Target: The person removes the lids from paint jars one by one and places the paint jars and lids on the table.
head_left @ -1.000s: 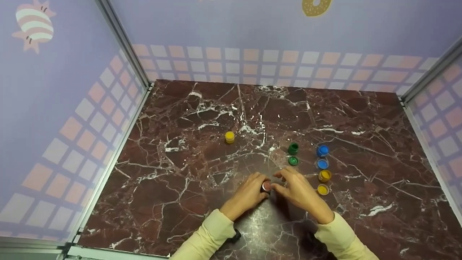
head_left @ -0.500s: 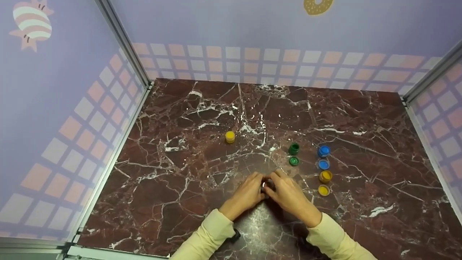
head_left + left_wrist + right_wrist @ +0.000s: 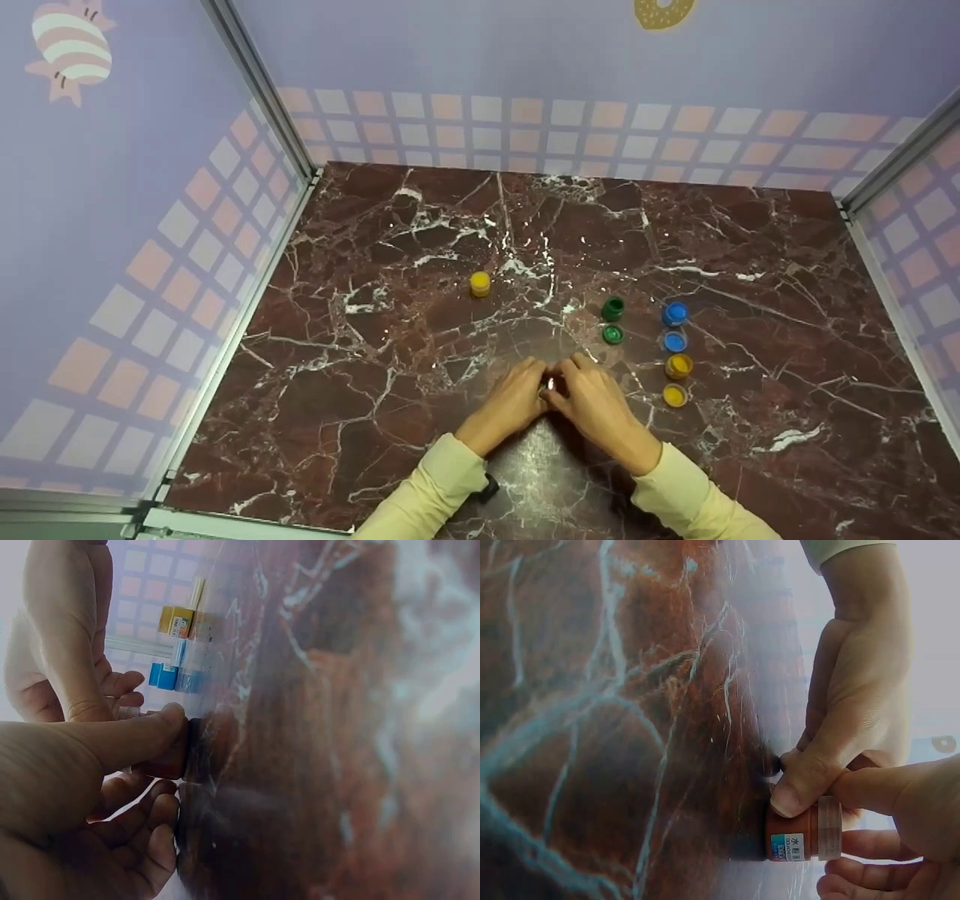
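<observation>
Fingers [image 3: 786, 799] of the left hand [image 3: 514, 397] grip a reddish-brown jar [image 3: 786, 831] upright on the counter [image 3: 315, 412] — the right hand [image 3: 600, 405] pinches its clear lid [image 3: 829, 829].

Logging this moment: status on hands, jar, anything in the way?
Left hand grips reddish jar, upright. Right hand on its clear lid. Green jar apart from both.

Reads 水粉 on the white-and-blue label [image 3: 786, 847] of the reddish-brown jar [image 3: 807, 829], in the right wrist view, with smaller print too blurred to decipher. In the left wrist view, shows labels on the yellow jar [image 3: 175, 620] and blue jar [image 3: 163, 676], too small to read.
</observation>
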{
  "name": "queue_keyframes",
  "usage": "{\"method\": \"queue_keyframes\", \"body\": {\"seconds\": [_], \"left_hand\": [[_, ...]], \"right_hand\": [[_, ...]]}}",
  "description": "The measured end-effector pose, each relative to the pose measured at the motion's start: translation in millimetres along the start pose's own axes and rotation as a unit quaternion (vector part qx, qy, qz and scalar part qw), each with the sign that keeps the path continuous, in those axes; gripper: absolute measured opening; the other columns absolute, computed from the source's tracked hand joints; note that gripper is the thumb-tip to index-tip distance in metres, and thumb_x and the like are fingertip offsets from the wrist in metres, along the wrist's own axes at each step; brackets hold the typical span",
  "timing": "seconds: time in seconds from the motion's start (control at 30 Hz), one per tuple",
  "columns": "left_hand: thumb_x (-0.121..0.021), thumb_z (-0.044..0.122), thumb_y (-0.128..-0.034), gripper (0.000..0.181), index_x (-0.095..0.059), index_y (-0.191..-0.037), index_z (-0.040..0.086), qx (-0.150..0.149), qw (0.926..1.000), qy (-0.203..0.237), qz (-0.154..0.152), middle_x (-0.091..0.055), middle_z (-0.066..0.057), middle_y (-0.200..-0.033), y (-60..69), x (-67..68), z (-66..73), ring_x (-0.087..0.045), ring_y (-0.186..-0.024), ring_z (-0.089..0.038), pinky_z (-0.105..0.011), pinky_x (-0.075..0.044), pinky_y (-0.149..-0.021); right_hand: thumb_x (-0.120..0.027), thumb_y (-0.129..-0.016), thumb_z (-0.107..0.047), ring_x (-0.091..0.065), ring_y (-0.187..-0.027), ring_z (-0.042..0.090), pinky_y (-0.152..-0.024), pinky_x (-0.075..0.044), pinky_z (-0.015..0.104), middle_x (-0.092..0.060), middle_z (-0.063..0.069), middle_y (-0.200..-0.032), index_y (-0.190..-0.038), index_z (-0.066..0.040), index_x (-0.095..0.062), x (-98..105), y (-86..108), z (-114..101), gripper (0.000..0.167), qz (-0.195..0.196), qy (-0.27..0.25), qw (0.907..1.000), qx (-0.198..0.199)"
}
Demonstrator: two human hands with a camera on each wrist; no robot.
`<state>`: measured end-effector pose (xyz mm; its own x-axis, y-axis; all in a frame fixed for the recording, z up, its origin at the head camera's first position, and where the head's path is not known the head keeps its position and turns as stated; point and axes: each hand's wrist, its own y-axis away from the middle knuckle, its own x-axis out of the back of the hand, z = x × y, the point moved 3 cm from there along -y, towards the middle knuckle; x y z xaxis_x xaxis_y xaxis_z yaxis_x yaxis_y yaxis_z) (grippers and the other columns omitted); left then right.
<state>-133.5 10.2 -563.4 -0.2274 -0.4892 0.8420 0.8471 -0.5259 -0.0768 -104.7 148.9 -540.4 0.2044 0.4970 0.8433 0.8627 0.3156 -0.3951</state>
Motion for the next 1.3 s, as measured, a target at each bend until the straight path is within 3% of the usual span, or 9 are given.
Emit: {"method": "queue_keyframes", "body": {"seconds": [0.2,0.43,0.73,1.0,1.3], "left_hand": [[-0.083,0.014,-0.0816,0.031,-0.065,-0.106,0.007,-0.005,1.0,-0.004,0.0,-0.065,-0.007,-0.104,-0.1,-0.6,0.6,-0.064,-0.1,-0.028,-0.043,-0.054,-0.086],[-0.082,0.011,-0.0809,0.026,-0.063,-0.097,0.007,-0.013,0.9999,-0.004,0.004,-0.063,-0.005,-0.095,-3.6,1.0,0.4,-0.066,-0.093,-0.027,-0.042,-0.055,-0.08],[-0.086,0.016,-0.0809,0.029,-0.063,-0.096,0.007,-0.022,0.9997,0.009,0.004,-0.064,-0.005,-0.093,-5.4,0.0,-1.4,-0.066,-0.086,-0.024,-0.037,-0.055,-0.075],[-0.086,0.025,-0.0835,0.035,-0.065,-0.102,0.005,-0.03,0.9985,0.046,-0.007,-0.066,-0.006,-0.097,-5.7,0.8,-3.4,-0.065,-0.088,-0.02,-0.034,-0.055,-0.08],[-0.087,0.025,-0.0824,0.04,-0.066,-0.108,0.003,-0.024,0.9986,0.044,-0.016,-0.067,-0.007,-0.102,-6.7,0.3,-3.1,-0.067,-0.098,-0.025,-0.039,-0.054,-0.087]], "right_hand": [[-0.089,-0.08,-0.018,-0.061,-0.067,0.029,-0.058,-0.051,0.044,-0.057,0.008,-0.085,-0.094,0.0,-0.065,-1,1.9,-2,0.033,0.008,0.024,0.9997,0.0],[-0.087,-0.081,-0.013,-0.062,-0.068,0.031,-0.058,-0.053,0.044,-0.057,0.009,-0.087,-0.094,0.001,-0.064,-2,2.9,-2,0.03,0.004,0.019,0.9998,0.006],[-0.083,-0.084,-0.006,-0.064,-0.081,0.023,-0.071,-0.056,0.04,-0.059,0.006,-0.095,-0.104,0.0,-0.068,1,2.4,5,0.026,-0.037,-0.047,0.997,0.049],[-0.08,-0.084,0.0,-0.062,-0.092,0.022,-0.079,-0.055,0.038,-0.063,0.006,-0.101,-0.107,-0.001,-0.069,3,-0.5,10,0.026,-0.06,-0.056,0.9894,0.119],[-0.078,-0.086,0.001,-0.06,-0.1,0.023,-0.087,-0.055,0.037,-0.064,0.008,-0.109,-0.113,0.001,-0.07,6,-2.9,12,0.028,-0.098,-0.069,0.9834,0.136]]}}
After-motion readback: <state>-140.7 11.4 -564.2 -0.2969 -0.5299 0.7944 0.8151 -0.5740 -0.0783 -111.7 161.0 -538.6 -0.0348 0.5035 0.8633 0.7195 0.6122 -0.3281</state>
